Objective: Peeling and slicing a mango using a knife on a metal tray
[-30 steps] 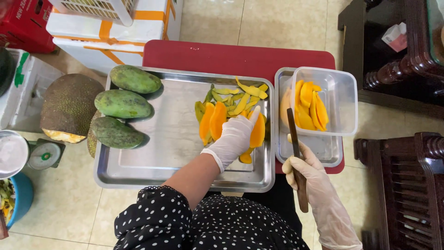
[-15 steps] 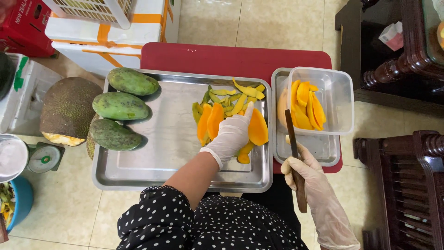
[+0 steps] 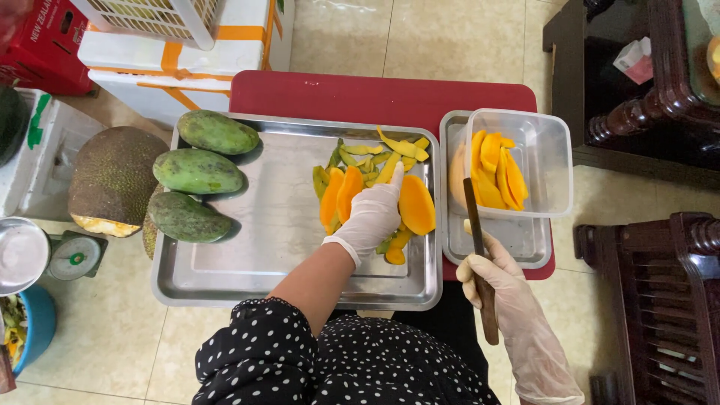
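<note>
My gloved left hand (image 3: 373, 214) rests on a pile of orange mango slices (image 3: 339, 193) in the large steel tray (image 3: 262, 255), its fingers against a big mango half (image 3: 417, 204). Yellow-green peel strips (image 3: 379, 154) lie just beyond the hand. My gloved right hand (image 3: 501, 281) grips a dark-handled knife (image 3: 478, 251), blade pointing away over a small steel tray (image 3: 525, 244). A clear plastic box (image 3: 551, 161) on that small tray holds several mango slices (image 3: 496, 169).
Three whole green mangoes (image 3: 196, 171) lie at the large tray's left end. Both trays sit on a red stool (image 3: 375, 94). A cut jackfruit (image 3: 111, 178), a kitchen scale (image 3: 73, 255) and white foam boxes (image 3: 180, 56) stand left. Dark wooden furniture (image 3: 652, 247) is right.
My left hand has shifted slightly on the slices and turned the big mango half flatter, more face-up. The right hand and knife have stayed put.
</note>
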